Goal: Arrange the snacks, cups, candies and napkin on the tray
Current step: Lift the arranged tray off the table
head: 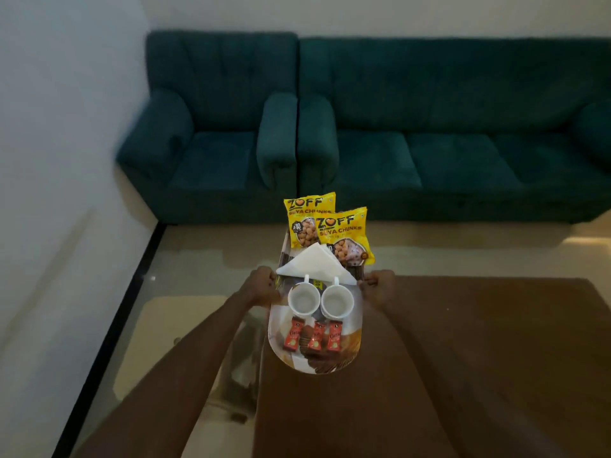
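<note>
Nearest to me, on the printed tray [351, 358], three red candies [314, 336] lie side by side in a row, wrappers pointing away from me. Just beyond them stand two white cups [320, 300], upright and touching or nearly touching each other, their handles turned toward the far end. Past the cups lies the folded white napkin [317, 263], a triangle with its point aimed away from me; its near edge reaches over the cup handles.

My left hand [263, 285] grips the tray's left rim level with the napkin, fingers [271, 276] curled closed over the edge. My right hand [377, 287] does the same on the right rim, fingers [366, 283] bent tight around it. Both hands clamp nothing but the tray; how the undersides of my fingers sit beneath it I cannot tell. Whether the tray rests on the brown table [463, 358] or is lifted off it I cannot tell either.

At the tray's far end two yellow snack packets [327, 229] marked ZOFF Soya Chunks overlap, the right one partly covering the left, and the napkin's tip covers their lower edges. Farther off, a dark green armchair [211, 133] and a matching sofa [456, 133] stand against the wall.
</note>
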